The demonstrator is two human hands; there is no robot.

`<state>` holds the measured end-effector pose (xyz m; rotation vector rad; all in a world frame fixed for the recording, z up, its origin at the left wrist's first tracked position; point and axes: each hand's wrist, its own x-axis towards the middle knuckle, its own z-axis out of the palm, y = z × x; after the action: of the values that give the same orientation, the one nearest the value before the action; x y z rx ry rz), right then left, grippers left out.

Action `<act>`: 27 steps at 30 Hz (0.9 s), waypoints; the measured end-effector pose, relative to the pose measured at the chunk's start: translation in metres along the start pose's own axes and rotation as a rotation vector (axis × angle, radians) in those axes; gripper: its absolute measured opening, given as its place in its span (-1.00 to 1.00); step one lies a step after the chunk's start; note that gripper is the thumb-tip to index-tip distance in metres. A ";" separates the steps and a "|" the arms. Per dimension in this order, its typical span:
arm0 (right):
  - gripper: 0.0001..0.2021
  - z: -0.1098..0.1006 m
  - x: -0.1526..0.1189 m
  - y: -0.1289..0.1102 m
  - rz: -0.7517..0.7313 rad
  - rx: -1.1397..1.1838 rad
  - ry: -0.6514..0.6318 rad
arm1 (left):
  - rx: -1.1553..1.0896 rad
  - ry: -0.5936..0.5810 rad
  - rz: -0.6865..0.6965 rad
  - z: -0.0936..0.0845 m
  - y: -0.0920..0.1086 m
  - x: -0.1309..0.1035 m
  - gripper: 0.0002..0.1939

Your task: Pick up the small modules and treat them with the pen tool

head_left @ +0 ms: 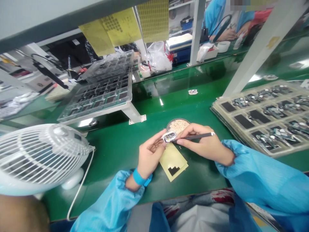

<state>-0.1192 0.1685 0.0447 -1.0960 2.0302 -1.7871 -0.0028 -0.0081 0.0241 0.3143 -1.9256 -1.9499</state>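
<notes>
Between the fingertips of my left hand is a small white-rimmed electronic housing, its open inside facing up. My right hand pinches dark tweezers, whose tip end reaches the right side of the housing; the exact contact is too small to make out. Just behind both hands stands a round dish filled with small pale pieces, partly covered by my fingers. Below the housing, a yellow backing sheet with a patch of black stickers lies on the green bench mat.
A white fan stands at left, its cord trailing along the bench. Trays of circuit parts are stacked at right. A raised rack bears a clear tray. Another small housing lies farther back. A co-worker's hands show across the bench.
</notes>
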 end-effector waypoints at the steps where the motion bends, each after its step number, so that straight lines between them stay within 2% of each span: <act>1: -0.82 0.000 0.000 0.000 0.002 -0.004 0.001 | 0.007 -0.001 0.002 0.000 0.000 0.000 -0.56; 11: -0.85 0.002 0.001 0.004 0.031 0.044 -0.045 | 0.084 -0.031 0.008 -0.002 -0.005 -0.002 -0.57; 27: -0.88 -0.001 0.000 0.006 -0.066 -0.015 -0.048 | 0.164 -0.028 -0.020 -0.005 -0.012 0.000 -0.52</act>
<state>-0.1220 0.1686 0.0398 -1.2111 2.0054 -1.7614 -0.0022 -0.0126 0.0119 0.3542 -2.1128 -1.8217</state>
